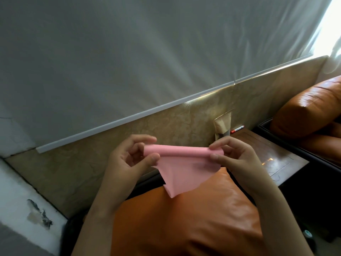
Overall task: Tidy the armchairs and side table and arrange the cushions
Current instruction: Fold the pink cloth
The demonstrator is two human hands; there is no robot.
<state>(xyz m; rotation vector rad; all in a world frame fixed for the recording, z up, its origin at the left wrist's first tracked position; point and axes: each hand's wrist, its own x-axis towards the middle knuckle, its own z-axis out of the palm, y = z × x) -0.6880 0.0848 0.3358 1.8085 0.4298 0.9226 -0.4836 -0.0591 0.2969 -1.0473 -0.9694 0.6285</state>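
Orange cushion (193, 218) below, left hand (127, 159) and right hand (234, 156) each pinching pink cloth (180, 167)

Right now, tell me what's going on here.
A person holds a pink cloth up in both hands. The left hand pinches one end of its rolled top edge, and the right hand pinches the other. The loose part hangs down in front of an orange cushion. To the right stands a dark wooden side table with a pen at its far edge by the wall. Beyond it is an orange armchair.
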